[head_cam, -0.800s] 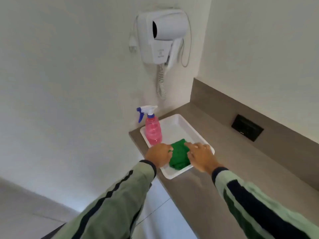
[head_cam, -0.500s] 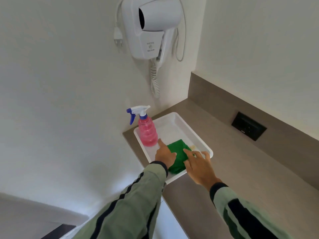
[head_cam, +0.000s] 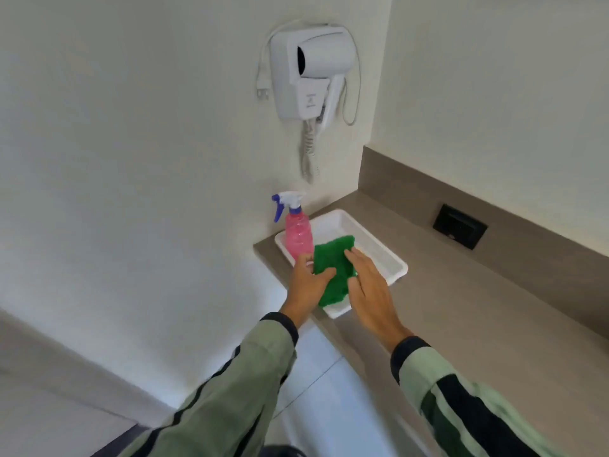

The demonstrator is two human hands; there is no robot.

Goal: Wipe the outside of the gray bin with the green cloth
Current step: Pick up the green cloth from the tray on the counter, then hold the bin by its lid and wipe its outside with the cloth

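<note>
The green cloth (head_cam: 331, 258) is partly opened out and held up between both hands, just over the near end of a white tray (head_cam: 392, 260). My left hand (head_cam: 304, 285) pinches the cloth's left edge with the thumb on top. My right hand (head_cam: 369, 288) lies over its right edge, fingers spread on the fabric with green showing between them. The gray bin is not in view; only a dark rounded shape (head_cam: 280, 451) peeks in at the bottom edge, and I cannot tell what it is.
A pink spray bottle (head_cam: 298, 235) with a blue trigger stands in the tray's far left corner, close to my left hand. The tray sits at the left end of a grey-brown counter (head_cam: 461, 308). A white hair dryer (head_cam: 309, 70) hangs on the wall above. A black socket (head_cam: 459, 225) is in the backsplash.
The cloth lay folded flat in the tray with both hands on it; now it is lifted and spread wider between the hands. The camera view has shifted.
</note>
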